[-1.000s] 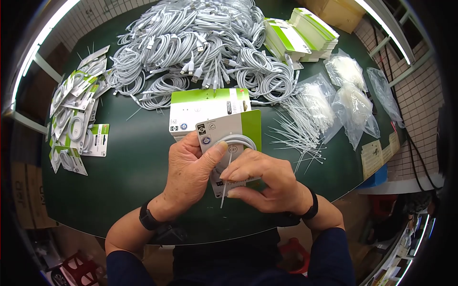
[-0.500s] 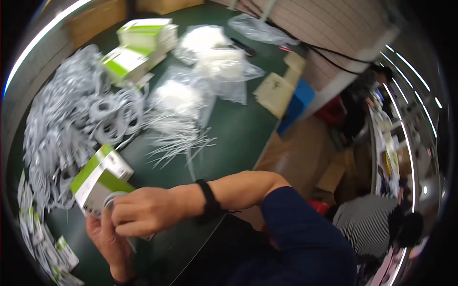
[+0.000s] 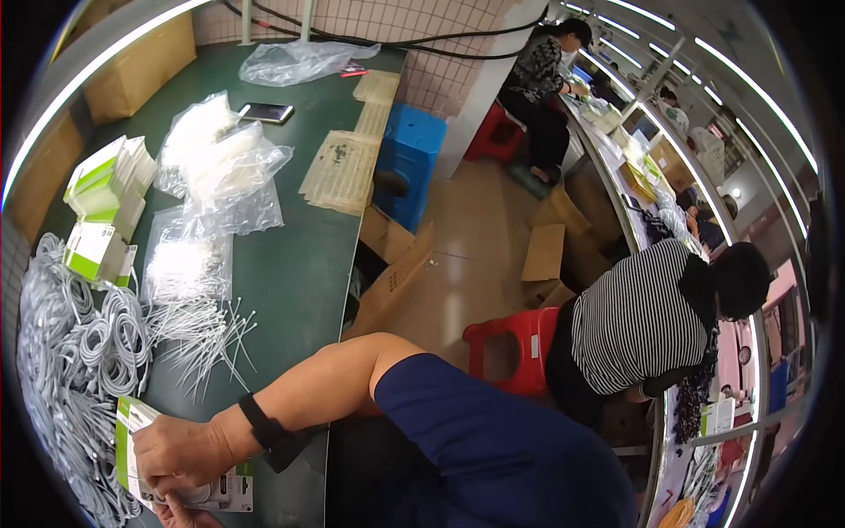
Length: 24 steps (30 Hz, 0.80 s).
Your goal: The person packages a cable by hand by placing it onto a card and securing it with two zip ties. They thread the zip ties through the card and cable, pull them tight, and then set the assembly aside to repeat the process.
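Observation:
My right hand (image 3: 180, 453) lies at the lower left, fingers closed over a white and green package card (image 3: 130, 433) that rests on the green table (image 3: 290, 264). A black band circles that wrist. Only a few fingers of my left hand (image 3: 183, 514) show at the bottom edge, pressed against the underside of the same card. A heap of coiled white cables (image 3: 79, 352) lies just left of the card. Loose white cable ties (image 3: 207, 339) are scattered right behind my hand.
Clear bags of ties (image 3: 216, 163), green and white boxes (image 3: 101, 189) and a phone (image 3: 264, 112) lie farther back. Right of the table are a blue bin (image 3: 409, 163), cardboard boxes (image 3: 392, 264), a red stool (image 3: 515, 339) and a seated person in a striped shirt (image 3: 638, 317).
The view has swung far to the right, so the table now fills only the left side. Both hands have stayed on the package card, now at the lower left corner.

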Available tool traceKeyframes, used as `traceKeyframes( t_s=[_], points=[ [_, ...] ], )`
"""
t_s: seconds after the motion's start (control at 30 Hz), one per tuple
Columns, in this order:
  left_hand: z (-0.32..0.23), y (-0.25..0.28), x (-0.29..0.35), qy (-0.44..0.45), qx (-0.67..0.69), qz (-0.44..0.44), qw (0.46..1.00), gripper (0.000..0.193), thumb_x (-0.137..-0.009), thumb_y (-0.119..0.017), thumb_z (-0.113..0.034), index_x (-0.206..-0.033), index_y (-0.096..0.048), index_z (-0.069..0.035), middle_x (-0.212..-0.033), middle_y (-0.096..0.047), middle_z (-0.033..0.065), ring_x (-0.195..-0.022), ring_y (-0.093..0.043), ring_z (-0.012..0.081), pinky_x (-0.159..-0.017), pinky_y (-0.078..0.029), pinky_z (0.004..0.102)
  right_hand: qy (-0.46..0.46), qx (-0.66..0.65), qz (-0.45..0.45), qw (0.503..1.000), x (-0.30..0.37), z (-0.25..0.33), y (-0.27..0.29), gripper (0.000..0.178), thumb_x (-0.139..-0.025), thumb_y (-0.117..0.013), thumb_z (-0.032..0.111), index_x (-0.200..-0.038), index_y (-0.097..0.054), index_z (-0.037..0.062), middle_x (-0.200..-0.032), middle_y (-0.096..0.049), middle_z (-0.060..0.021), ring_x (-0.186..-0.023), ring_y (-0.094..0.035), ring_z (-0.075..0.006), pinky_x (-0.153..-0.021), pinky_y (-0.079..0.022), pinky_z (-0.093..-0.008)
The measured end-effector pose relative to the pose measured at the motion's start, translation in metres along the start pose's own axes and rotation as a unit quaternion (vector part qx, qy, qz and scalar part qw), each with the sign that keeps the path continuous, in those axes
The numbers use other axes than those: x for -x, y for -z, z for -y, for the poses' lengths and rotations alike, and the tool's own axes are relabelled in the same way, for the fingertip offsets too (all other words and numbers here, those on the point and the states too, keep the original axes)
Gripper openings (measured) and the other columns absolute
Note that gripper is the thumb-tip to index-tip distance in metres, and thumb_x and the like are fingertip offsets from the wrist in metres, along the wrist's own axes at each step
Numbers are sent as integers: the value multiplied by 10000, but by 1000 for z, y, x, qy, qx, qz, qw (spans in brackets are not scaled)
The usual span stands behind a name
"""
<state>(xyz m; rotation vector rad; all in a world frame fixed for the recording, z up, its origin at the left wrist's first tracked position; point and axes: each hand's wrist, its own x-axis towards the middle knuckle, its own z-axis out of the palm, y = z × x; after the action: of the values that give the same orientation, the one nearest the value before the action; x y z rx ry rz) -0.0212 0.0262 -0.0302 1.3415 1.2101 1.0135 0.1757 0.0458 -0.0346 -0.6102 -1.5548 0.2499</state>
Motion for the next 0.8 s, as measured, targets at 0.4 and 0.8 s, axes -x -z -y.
traceKeyframes(
  t_s=[0.4, 0.8],
  points=[
    [2, -7, 8, -50, 148, 38, 987, 283, -1082, -623, -123, -1328, -602, 16, -1266, -697, 110, -1111, -679, 164, -975, -528, 316, 175, 104, 93, 975, -16, 7, 36, 214, -803, -691, 122, -1007, -650, 74, -926, -634, -70, -829, -643, -285, -694, -550, -390],
    [-37, -25, 30, -78, 216, 53, 972, 290, -1027, -650, 11, -1314, -649, 51, -1210, -756, 122, -1064, -707, 137, -963, -566, 301, 142, 74, 220, 962, -30, 49, 56, 388, -723, -850, -81, -1085, -768, 29, -1161, -678, -110, -989, -706, -276, -790, -623, -354]
  ],
)
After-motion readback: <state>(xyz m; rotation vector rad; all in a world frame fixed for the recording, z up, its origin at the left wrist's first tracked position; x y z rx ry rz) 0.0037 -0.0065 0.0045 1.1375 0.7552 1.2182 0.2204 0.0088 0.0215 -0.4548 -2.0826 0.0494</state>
